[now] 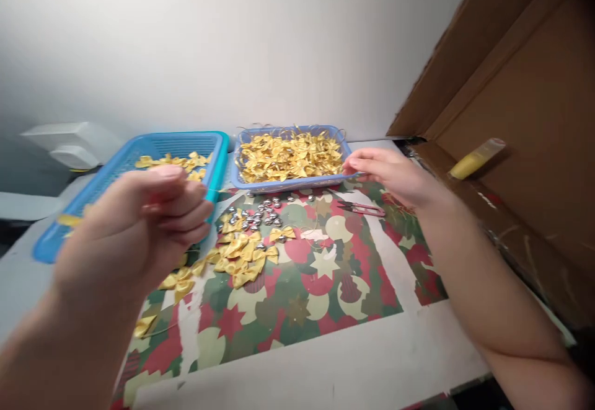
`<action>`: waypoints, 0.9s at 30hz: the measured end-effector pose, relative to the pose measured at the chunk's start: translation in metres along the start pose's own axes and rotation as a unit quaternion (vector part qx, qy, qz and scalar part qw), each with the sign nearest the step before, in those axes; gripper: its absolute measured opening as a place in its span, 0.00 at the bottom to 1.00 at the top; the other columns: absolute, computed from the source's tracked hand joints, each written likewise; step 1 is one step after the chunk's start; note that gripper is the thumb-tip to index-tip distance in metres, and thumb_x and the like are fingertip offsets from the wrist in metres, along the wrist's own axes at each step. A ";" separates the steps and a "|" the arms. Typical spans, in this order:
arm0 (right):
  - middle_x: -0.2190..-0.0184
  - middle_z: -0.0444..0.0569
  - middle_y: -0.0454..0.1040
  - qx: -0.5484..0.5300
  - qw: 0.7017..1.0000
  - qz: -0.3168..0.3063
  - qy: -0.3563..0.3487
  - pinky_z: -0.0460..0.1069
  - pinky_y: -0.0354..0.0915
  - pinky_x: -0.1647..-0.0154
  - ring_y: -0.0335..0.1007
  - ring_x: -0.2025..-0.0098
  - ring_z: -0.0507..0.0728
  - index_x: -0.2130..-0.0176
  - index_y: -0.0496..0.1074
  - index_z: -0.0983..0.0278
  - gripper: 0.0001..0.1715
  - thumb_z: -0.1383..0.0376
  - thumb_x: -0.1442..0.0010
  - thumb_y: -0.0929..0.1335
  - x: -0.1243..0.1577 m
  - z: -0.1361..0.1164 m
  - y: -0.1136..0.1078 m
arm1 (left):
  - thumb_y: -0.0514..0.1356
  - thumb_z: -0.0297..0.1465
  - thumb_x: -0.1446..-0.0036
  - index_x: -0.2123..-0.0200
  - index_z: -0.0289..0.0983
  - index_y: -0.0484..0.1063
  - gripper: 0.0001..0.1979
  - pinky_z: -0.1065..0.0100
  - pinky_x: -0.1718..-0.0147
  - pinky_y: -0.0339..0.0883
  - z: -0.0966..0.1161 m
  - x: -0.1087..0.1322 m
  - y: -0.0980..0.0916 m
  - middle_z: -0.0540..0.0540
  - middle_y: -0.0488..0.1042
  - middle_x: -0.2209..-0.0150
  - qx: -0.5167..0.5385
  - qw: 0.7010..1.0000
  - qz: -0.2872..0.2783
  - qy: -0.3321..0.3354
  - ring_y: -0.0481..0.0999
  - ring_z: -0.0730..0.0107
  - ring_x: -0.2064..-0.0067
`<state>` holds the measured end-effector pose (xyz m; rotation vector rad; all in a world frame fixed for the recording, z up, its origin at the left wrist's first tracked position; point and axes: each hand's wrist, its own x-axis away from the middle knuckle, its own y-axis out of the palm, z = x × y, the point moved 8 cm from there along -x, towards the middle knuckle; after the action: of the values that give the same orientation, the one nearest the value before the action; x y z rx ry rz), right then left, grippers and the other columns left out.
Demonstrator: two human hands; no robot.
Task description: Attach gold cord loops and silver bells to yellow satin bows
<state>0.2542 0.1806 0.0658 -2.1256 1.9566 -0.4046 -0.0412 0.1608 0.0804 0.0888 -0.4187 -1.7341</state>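
Note:
My left hand (149, 218) is raised on the left, fingers curled closed. A thin golden cord (220, 191) runs out from its fingertips towards the right and fades from sight. On the other side, my right hand (383, 171) pinches thumb and fingers together by the corner of a blue-violet basket (288, 183); what lies in the pinch is too small to make out. Between and below the hands lie a pile of yellow ribbon bows (242, 255) and several small silver bells (264, 211). Pink-handled thread snips (365, 209) rest under my right hand.
Gold bows with cord loops (290, 155) fill the blue-violet basket. Left of it, a blue basket (174, 140) holds more bows, partly behind my left hand. Patterned paper (320, 298) covers the table. A cardboard wall (520, 87) with a yellow tube (476, 159) stands right.

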 end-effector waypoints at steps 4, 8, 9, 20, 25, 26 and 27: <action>0.55 0.49 0.77 0.122 0.988 0.074 -0.062 0.53 0.66 0.55 0.72 0.54 0.60 0.60 0.78 0.59 0.12 0.56 0.40 0.68 0.014 -0.023 0.000 | 0.50 0.31 0.43 0.82 0.37 0.59 0.16 0.77 0.86 0.56 -0.011 0.005 0.027 0.53 0.52 0.81 0.052 0.994 -0.042 -0.082 0.56 0.78 0.82; 0.53 0.49 0.77 0.134 0.982 0.078 -0.104 0.55 0.68 0.57 0.73 0.55 0.61 0.59 0.78 0.57 0.13 0.55 0.39 0.67 0.028 -0.037 0.008 | 0.50 0.36 0.40 0.71 0.32 0.76 0.19 0.71 0.74 0.72 -0.018 0.005 0.029 0.43 0.73 0.73 0.074 0.989 -0.059 -0.114 0.74 0.70 0.72; 0.52 0.49 0.77 0.132 0.980 0.080 -0.121 0.55 0.68 0.56 0.73 0.53 0.61 0.59 0.78 0.57 0.12 0.56 0.39 0.68 0.030 -0.040 0.010 | 0.49 0.37 0.39 0.67 0.30 0.78 0.21 0.69 0.69 0.75 -0.020 0.006 0.029 0.40 0.78 0.69 0.075 0.988 -0.062 -0.123 0.78 0.66 0.68; 0.68 0.46 0.71 0.177 0.897 0.225 -0.338 0.54 0.63 0.60 0.69 0.61 0.58 0.70 0.73 0.59 0.05 0.68 0.45 0.73 0.080 -0.082 0.035 | 0.47 0.42 0.36 0.47 0.29 0.74 0.28 0.53 0.42 0.67 -0.027 0.012 0.035 0.37 0.78 0.46 0.071 0.984 -0.084 -0.138 0.75 0.50 0.43; 0.71 0.45 0.74 0.196 0.906 0.085 -0.365 0.54 0.59 0.62 0.66 0.66 0.56 0.70 0.76 0.62 0.04 0.67 0.45 0.74 0.090 -0.068 0.105 | 0.48 0.42 0.36 0.46 0.28 0.73 0.28 0.52 0.42 0.66 -0.028 0.013 0.038 0.37 0.78 0.46 0.071 0.985 -0.091 -0.130 0.74 0.50 0.42; 0.71 0.45 0.74 0.199 0.910 0.069 -0.357 0.54 0.57 0.62 0.66 0.66 0.56 0.69 0.76 0.62 0.04 0.66 0.45 0.75 0.089 -0.063 0.114 | 0.48 0.42 0.36 0.46 0.29 0.74 0.27 0.52 0.41 0.66 -0.028 0.013 0.038 0.37 0.78 0.46 0.072 0.985 -0.092 -0.129 0.74 0.50 0.42; 0.72 0.44 0.74 0.202 0.914 0.063 -0.347 0.54 0.56 0.61 0.66 0.67 0.56 0.68 0.76 0.63 0.05 0.64 0.45 0.75 0.088 -0.059 0.120 | 0.48 0.41 0.36 0.46 0.29 0.74 0.27 0.52 0.41 0.66 -0.029 0.014 0.039 0.37 0.78 0.46 0.074 0.984 -0.095 -0.129 0.74 0.49 0.42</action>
<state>0.1284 0.0835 0.0840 -1.5666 1.4288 -0.0059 0.0008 0.1352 0.0688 0.0100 -0.7495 -1.9076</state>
